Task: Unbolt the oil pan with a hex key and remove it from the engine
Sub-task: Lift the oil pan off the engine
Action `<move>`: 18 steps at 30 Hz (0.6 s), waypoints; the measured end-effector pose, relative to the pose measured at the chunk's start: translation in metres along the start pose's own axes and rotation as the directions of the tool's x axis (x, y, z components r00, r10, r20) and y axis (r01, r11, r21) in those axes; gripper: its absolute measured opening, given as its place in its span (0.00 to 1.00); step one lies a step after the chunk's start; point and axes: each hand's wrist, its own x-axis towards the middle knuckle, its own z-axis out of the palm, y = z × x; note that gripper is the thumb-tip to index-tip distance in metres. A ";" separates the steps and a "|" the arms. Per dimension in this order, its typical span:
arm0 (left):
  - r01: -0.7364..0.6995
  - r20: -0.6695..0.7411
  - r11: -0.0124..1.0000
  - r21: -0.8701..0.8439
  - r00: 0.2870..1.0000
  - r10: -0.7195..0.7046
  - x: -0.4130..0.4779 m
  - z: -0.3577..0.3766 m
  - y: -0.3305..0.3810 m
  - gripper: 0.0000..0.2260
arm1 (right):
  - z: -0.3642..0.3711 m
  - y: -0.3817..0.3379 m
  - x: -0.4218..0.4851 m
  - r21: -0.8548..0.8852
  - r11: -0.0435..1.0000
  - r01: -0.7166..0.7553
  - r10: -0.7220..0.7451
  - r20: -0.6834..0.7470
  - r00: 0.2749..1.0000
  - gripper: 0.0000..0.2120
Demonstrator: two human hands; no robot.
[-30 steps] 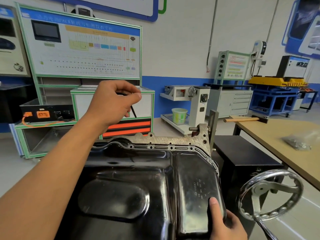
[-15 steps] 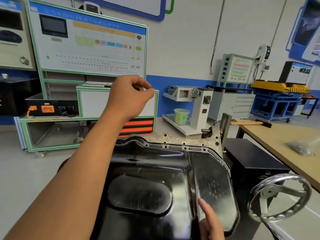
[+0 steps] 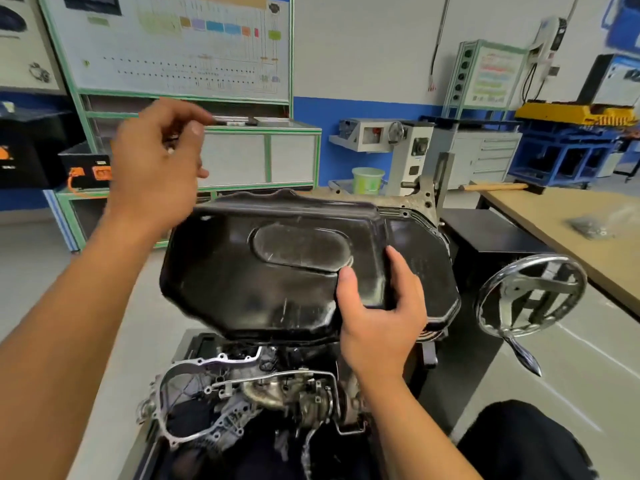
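Note:
The black oil pan (image 3: 277, 271) lies on top of the upturned engine (image 3: 263, 393), its deep part to the left and its shallow part to the right. My right hand (image 3: 377, 306) grips the step between the two parts, thumb on the deep part and fingers over the ridge. My left hand (image 3: 156, 161) hovers above the pan's far left corner, apart from it. Its fingers are curled round a small dark tool, the hex key, which is mostly hidden and blurred. Whether the pan has come off its flange I cannot tell.
A chrome handwheel (image 3: 530, 296) of the engine stand sticks out at the right. Beyond it a wooden table (image 3: 540, 223) carries a bag of small parts (image 3: 588, 226) and a hammer (image 3: 495, 186). Training boards and cabinets line the far wall.
The view has tilted down, so the engine now shows under the pan. My right hand went from resting at the pan's near right edge to gripping its middle step. My left hand shifted left.

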 end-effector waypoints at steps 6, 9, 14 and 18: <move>0.179 -0.183 0.940 -0.292 0.954 -0.239 -0.060 -0.016 -0.043 0.11 | -0.004 0.000 -0.002 -0.051 0.998 -0.048 0.051 0.049 0.998 0.38; 0.273 -0.099 0.761 -0.589 0.910 -0.404 -0.063 -0.006 -0.047 0.12 | -0.006 0.004 0.001 -0.076 0.996 -0.040 0.048 0.103 0.993 0.40; 0.323 0.069 0.669 -0.670 0.924 -0.377 -0.064 0.000 -0.062 0.14 | -0.015 0.011 0.007 -0.087 0.996 0.028 -0.008 0.224 0.975 0.42; 0.308 0.167 0.692 -0.653 0.950 -0.265 -0.065 -0.001 -0.073 0.11 | -0.030 0.028 0.018 -0.070 0.986 0.150 -0.109 0.408 0.907 0.45</move>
